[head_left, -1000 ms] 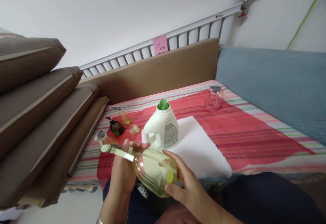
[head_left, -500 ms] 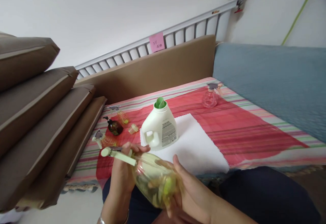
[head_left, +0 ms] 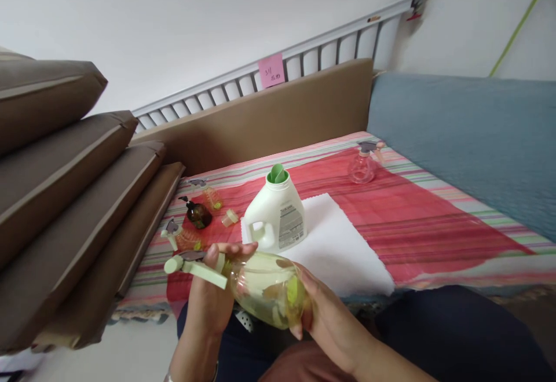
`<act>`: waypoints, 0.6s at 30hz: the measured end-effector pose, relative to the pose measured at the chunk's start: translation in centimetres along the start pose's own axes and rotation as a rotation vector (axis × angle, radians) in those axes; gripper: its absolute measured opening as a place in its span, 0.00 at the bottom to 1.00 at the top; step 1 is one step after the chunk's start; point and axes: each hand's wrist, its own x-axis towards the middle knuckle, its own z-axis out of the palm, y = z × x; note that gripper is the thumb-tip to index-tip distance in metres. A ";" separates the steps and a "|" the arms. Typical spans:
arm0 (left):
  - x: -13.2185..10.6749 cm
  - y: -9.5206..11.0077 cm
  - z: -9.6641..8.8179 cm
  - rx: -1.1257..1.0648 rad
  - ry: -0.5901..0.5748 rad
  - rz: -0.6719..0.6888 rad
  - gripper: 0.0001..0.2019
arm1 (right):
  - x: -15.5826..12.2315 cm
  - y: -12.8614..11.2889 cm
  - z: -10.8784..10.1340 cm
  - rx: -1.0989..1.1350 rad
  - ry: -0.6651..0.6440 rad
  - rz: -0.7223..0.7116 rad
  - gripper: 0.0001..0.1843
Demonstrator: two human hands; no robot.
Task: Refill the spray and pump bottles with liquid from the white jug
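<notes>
A clear yellow-green spray bottle point(head_left: 264, 289) lies tilted on its side between my two hands, its trigger head to the left. My left hand point(head_left: 215, 289) is closed around the neck, just under the pale green and grey trigger head. My right hand point(head_left: 319, 312) cups the bottle's base, its fingers partly hidden behind and beneath it. Just beyond stands a white detergent jug point(head_left: 278, 214) with a green-rimmed open mouth, on a white sheet point(head_left: 343, 249). The jug's label faces me at an angle.
On the red cloth point(head_left: 412, 220) at left are an amber pump bottle point(head_left: 198, 215), a loose cap point(head_left: 230, 217) and two spray bottles lying down. A pink spray bottle point(head_left: 361, 168) stands at the back right. Stacked brown cushions point(head_left: 78, 214) rise at left; a blue-grey cushion point(head_left: 469, 139) borders the right.
The spray bottle has turned closer to level in my hands, its base end rising. My right hand has come up slightly with it. The whole view has shifted a little.
</notes>
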 end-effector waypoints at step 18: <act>0.1 -0.4 0.4 0.136 0.054 0.074 0.11 | 0.1 -1.2 0.5 0.144 -0.110 0.135 0.30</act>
